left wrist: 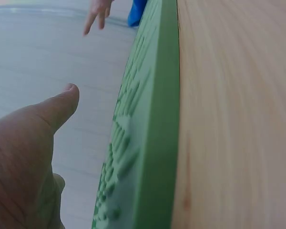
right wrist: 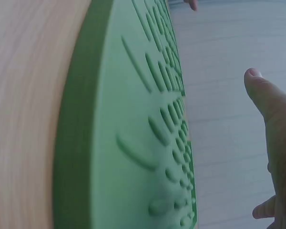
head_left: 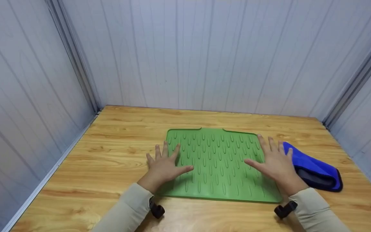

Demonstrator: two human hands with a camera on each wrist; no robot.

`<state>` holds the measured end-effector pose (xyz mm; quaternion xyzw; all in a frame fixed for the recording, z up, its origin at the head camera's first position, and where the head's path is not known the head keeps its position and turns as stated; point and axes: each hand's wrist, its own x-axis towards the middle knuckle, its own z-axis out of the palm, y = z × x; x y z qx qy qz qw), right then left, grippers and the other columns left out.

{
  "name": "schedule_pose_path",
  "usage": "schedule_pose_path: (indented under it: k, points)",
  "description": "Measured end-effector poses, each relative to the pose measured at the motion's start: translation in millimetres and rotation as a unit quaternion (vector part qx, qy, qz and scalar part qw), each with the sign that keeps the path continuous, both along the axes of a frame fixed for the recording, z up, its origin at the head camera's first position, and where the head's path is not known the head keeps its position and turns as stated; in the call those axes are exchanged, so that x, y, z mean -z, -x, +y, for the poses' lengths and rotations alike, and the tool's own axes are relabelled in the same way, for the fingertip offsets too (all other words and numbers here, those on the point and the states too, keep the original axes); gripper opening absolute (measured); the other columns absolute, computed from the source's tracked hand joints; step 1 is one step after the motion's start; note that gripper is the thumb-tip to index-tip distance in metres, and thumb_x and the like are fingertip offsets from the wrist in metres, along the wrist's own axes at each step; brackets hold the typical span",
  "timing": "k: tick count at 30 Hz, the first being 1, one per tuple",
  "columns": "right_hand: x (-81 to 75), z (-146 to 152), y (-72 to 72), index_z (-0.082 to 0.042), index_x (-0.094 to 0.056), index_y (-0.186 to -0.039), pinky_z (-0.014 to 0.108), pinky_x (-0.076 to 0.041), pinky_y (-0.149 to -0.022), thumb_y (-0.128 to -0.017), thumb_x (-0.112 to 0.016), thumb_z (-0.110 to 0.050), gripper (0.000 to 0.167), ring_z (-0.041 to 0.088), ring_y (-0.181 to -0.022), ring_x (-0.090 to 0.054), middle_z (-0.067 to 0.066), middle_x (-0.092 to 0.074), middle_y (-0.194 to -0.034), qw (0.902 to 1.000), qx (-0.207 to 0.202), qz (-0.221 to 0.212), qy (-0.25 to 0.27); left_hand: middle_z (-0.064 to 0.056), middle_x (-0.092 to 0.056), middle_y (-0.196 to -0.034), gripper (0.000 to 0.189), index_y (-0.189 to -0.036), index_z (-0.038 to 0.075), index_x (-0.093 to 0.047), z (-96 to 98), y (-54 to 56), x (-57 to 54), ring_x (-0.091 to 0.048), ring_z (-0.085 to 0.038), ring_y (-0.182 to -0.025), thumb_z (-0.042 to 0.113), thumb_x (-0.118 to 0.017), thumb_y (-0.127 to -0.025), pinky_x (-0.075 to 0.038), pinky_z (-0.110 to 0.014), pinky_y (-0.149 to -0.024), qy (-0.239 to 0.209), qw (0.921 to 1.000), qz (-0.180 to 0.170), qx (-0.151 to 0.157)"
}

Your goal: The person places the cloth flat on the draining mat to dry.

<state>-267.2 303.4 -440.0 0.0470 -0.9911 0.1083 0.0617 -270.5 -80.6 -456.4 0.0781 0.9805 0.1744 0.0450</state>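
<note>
A green ridged mat (head_left: 214,161) with a raised rim and a gap in its far edge lies flat on the wooden table. Over its left side my left hand (head_left: 164,167) hovers with fingers spread and thumb pointing inward. My right hand (head_left: 277,164) is spread in the same way above the right edge. In the left wrist view, the left thumb (left wrist: 57,107) stands apart from the mat's surface. The right wrist view likewise shows a gap between the right thumb (right wrist: 264,90) and the mat (right wrist: 128,124). Neither hand holds anything.
A folded blue cloth (head_left: 317,166) with dark edging lies to the right of the mat, partly behind the right hand. Pale panelled walls (head_left: 192,58) enclose the wooden table (head_left: 108,154) at the back and on both sides.
</note>
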Motion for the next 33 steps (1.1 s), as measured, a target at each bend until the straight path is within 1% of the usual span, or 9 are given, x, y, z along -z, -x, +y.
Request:
schedule_pose_path:
  k: [3,6,8,13,17,23,29,33]
  points:
    - [1.7,12,0.2,-0.026,0.005,-0.164,0.081,0.006,-0.104,-0.084,-0.052,-0.082,0.113,0.061,-0.145,0.000,0.032,-0.008,-0.163,0.9997,0.010,0.001,0.020,-0.019,0.004,-0.168,0.104,-0.164,0.034,-0.014,-7.3,0.0,1.3,0.005,-0.049,-0.151,0.086,-0.050,-0.081,0.004,-0.080,-0.107,-0.016,0.9997,-0.017,-0.009]
    - [5.4,26,-0.7,-0.025,0.006,-0.164,0.082,0.008,-0.102,-0.084,-0.052,-0.083,0.114,0.061,-0.145,-0.001,0.033,-0.009,-0.163,0.9991,0.020,0.006,0.037,-0.021,0.002,-0.168,0.105,-0.164,0.032,-0.015,-11.5,-0.8,1.6,0.002,-0.051,-0.151,0.084,-0.052,-0.081,0.002,-0.082,-0.105,-0.033,0.9991,-0.025,-0.009]
    - [8.7,35,-1.2,-0.025,0.006,-0.164,0.083,0.008,-0.102,-0.083,-0.052,-0.083,0.115,0.061,-0.145,-0.003,0.033,-0.011,-0.162,0.9986,0.027,0.011,0.045,-0.021,0.001,-0.168,0.105,-0.164,0.030,-0.015,-14.2,-0.8,2.4,0.000,-0.050,-0.151,0.084,-0.052,-0.082,0.001,-0.083,-0.105,-0.037,0.9989,-0.029,-0.007]
    - [15.9,59,-3.1,-0.024,0.006,-0.164,0.084,0.003,-0.101,-0.084,-0.053,-0.082,0.115,0.061,-0.144,-0.007,0.033,-0.014,-0.161,0.9970,0.051,0.015,0.055,-0.022,-0.003,-0.168,0.106,-0.164,0.026,-0.016,-21.1,2.4,5.8,-0.001,-0.047,-0.152,0.082,-0.055,-0.083,0.002,-0.080,-0.108,-0.042,0.9985,-0.034,0.001]
    - [21.5,71,0.6,-0.022,0.006,-0.164,0.085,0.000,-0.100,-0.085,-0.052,-0.082,0.115,0.062,-0.143,-0.010,0.034,-0.015,-0.161,0.9956,0.071,0.016,0.059,-0.025,-0.006,-0.167,0.104,-0.164,0.023,-0.017,-28.9,4.4,7.8,-0.002,-0.048,-0.152,0.077,-0.058,-0.084,0.004,-0.077,-0.110,-0.052,0.9981,-0.032,0.004]
    - [33.5,86,6.9,-0.020,0.007,-0.163,0.083,0.002,-0.103,-0.083,-0.053,-0.083,0.118,0.061,-0.142,-0.014,0.034,-0.017,-0.160,0.9944,0.082,-0.001,0.066,-0.027,-0.010,-0.166,0.102,-0.164,0.018,-0.018,-36.2,5.1,15.7,-0.001,-0.049,-0.151,0.072,-0.060,-0.087,0.004,-0.073,-0.113,-0.059,0.9977,-0.031,0.012]
    - [42.8,98,8.8,-0.016,0.002,-0.164,0.082,-0.002,-0.104,-0.082,-0.056,-0.082,0.120,0.058,-0.143,-0.017,0.033,-0.019,-0.160,0.9925,0.096,-0.012,0.075,-0.025,-0.011,-0.166,0.102,-0.163,0.014,-0.021,-41.1,7.0,23.8,-0.001,-0.049,-0.151,0.071,-0.060,-0.088,0.005,-0.070,-0.115,-0.072,0.9969,-0.013,0.030]
    - [45.8,101,8.9,-0.011,-0.004,-0.164,0.081,-0.005,-0.106,-0.084,-0.059,-0.077,0.117,0.058,-0.142,-0.019,0.033,-0.021,-0.160,0.9915,0.105,-0.015,0.075,-0.023,-0.013,-0.166,0.100,-0.162,0.013,-0.024,-45.4,9.8,28.0,-0.001,-0.048,-0.152,0.071,-0.059,-0.088,0.004,-0.068,-0.116,-0.071,0.9966,0.000,0.042]
